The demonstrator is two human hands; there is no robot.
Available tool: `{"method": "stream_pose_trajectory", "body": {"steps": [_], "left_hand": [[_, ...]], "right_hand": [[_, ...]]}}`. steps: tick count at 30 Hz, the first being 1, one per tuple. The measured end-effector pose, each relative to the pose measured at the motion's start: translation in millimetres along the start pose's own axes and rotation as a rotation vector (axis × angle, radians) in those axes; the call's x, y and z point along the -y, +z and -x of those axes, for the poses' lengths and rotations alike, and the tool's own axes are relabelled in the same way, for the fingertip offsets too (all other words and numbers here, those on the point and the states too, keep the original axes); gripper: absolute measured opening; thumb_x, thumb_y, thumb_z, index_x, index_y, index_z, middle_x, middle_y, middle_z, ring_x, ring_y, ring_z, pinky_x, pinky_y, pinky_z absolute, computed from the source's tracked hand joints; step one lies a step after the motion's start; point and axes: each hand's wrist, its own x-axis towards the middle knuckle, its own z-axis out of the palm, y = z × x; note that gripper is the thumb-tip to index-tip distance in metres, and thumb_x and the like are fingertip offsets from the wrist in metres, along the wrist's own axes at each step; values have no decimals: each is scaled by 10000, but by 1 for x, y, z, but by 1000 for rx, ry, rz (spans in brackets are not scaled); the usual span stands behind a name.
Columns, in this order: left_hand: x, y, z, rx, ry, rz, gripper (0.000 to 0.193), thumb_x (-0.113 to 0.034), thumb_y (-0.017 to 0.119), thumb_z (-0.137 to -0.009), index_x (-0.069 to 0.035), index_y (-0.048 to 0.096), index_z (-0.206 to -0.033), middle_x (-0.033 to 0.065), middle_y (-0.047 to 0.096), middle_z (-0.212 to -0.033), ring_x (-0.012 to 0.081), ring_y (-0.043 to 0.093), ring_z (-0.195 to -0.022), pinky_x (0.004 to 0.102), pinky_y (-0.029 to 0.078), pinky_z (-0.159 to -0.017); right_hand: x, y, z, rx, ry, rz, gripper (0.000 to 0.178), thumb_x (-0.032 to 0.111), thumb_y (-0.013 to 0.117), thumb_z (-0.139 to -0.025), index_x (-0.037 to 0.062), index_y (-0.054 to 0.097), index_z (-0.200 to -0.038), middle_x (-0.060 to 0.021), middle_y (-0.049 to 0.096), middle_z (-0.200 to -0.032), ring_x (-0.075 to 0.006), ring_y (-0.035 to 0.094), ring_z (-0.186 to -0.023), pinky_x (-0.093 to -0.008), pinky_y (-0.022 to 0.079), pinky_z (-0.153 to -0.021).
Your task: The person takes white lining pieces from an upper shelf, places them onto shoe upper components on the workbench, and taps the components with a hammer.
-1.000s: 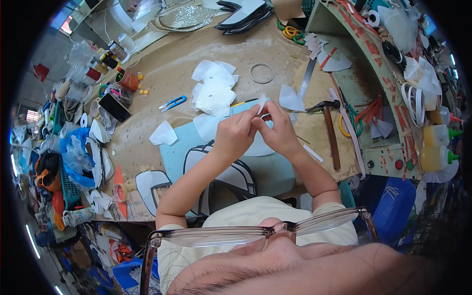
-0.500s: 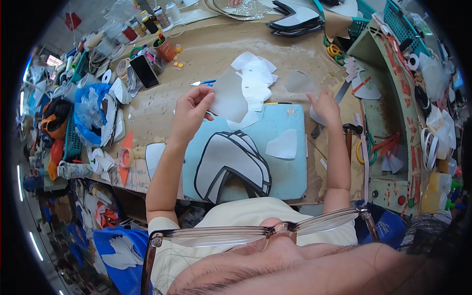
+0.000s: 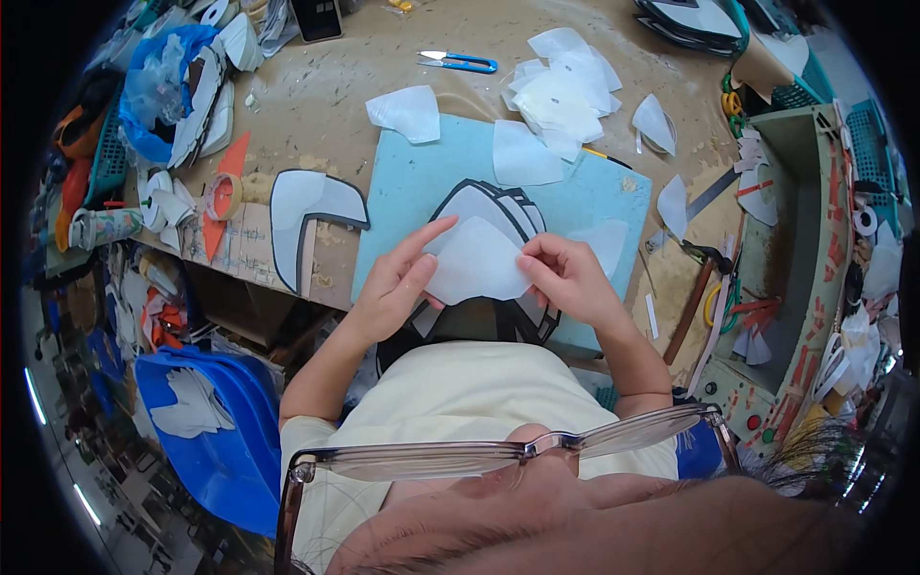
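From the head view, your left hand and right hand hold one white cut sheet between them just above the black-edged white shoe piece, which lies on the light blue mat at the near edge of the desk. Your left grip lies half open, fingers spread along the sheet's left edge, while your right grip is pinched together on its right edge. Farther back, a pile of white pieces and blue snips rest on the desk.
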Motion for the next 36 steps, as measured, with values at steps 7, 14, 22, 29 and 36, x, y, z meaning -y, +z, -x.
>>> {"method": "stream_pose_trajectory", "body": {"steps": [7,14,22,29,36], "left_hand": [[23,-4,-17,-338,231,-666,482,-110,655,-843,-60,481,-1290,60,581,-560,118,545,-458,256,438,-471],[15,-10,-24,-337,57,-582,462,-102,673,-838,-75,498,-1265,12,533,-538,78,496,-452,252,396,-437],[20,-43,2,-273,275,-288,223,-127,631,-890,4,568,-1059,62,644,-910,100,594,-816,238,453,-711],[-11,-158,28,-1144,493,-1784,355,-164,616,-897,44,540,-1174,142,642,-1019,184,622,-871,283,465,-811],[4,-33,-17,-413,622,-352,472,-205,537,-952,55,423,-1329,140,609,-1156,222,619,-983,324,492,-856]], "right_hand": [[-3,7,-28,-205,-22,159,151,144,586,-907,-4,603,-882,-17,585,-615,-48,531,-478,-188,388,-403],[-5,7,-46,-210,-113,571,106,100,584,-870,-2,583,-840,-57,572,-591,-125,548,-468,-244,403,-414],[12,15,-51,-235,-821,746,136,161,611,-837,45,587,-769,-95,561,-626,-296,540,-508,-351,438,-484],[8,3,-202,-476,-650,1259,189,204,682,-800,31,606,-783,-88,589,-849,-265,554,-850,-410,421,-723],[61,44,-125,-58,-1011,773,162,123,696,-716,71,587,-823,-93,598,-951,-281,529,-1003,-391,392,-880]]}}
